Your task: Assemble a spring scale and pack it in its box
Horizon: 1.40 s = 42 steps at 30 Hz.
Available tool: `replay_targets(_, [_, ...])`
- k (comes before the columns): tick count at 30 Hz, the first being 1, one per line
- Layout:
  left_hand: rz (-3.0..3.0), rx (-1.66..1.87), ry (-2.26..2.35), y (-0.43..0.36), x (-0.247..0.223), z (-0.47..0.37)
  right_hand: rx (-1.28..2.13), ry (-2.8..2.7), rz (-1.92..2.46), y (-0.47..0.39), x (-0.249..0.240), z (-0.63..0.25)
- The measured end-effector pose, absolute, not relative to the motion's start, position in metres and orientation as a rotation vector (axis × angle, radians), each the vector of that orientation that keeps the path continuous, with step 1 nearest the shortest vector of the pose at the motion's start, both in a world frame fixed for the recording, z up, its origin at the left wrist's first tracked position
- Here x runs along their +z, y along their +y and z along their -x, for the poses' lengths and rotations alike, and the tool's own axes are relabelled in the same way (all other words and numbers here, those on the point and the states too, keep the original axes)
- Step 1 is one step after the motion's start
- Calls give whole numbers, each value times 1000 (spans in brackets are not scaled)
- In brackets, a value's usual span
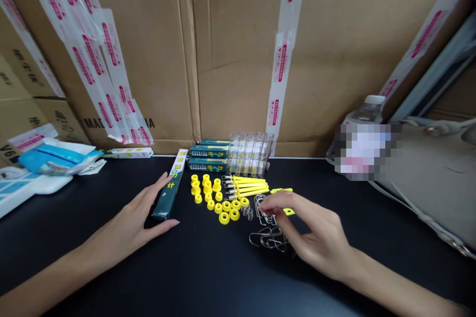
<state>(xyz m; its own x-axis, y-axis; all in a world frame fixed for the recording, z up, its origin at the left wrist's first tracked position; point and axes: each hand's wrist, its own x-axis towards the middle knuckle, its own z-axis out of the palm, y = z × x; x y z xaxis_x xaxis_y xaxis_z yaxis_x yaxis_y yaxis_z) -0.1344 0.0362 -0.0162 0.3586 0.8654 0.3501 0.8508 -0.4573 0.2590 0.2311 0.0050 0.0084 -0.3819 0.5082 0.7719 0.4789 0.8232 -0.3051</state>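
Observation:
My left hand [137,213] rests along the left side of a narrow green and white box [169,190], fingers stretched and thumb apart near its front end. At the right, the bent fingers of my right hand [316,233] come together over a bunch of metal wire hooks [260,205]; the fingertips partly cover them and pinch at one. More S-shaped hooks [273,238] lie just in front. Left of the hooks are small clear plastic pieces [247,212], several yellow plastic caps and rings [224,218], and yellow strips with metal springs [247,187].
Clear plastic tubes [247,153] and stacked green boxes [208,152] stand at the back against a large taped carton [230,59]. Blue and white packets [55,156] lie left. A plastic bottle [366,111] and a pale bag [427,173] stand right on the black table [208,277].

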Motion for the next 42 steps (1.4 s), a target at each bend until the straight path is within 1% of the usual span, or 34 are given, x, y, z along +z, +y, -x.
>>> replay_targets(4, [-2691,499,1447,45,-13,136,6,-1997,802,15,1,-245])
replay_targets(11, [-2797,551,1432,45,-18,137,46,-1926,936,25,-8,-252])
replay_targets(17, [-2652,550,1413,45,-23,139,53,-1946,934,22,-13,-251])
replay_targets(21, [-2764,612,1473,51,-21,145,47,-1959,936,23,-16,-251])
replay_targets(26, [-2716,473,1455,59,-17,156,33,-1943,991,24,-13,-250])
replay_targets(33, [-2783,446,1443,62,-5,161,34,-1882,1101,27,-12,-253])
replay_targets(38, [-2827,459,1423,57,10,166,25,-1871,1104,28,-11,-258])
replay_targets(42, [-2921,332,1427,56,14,170,-9,-1871,1060,27,-9,-262])
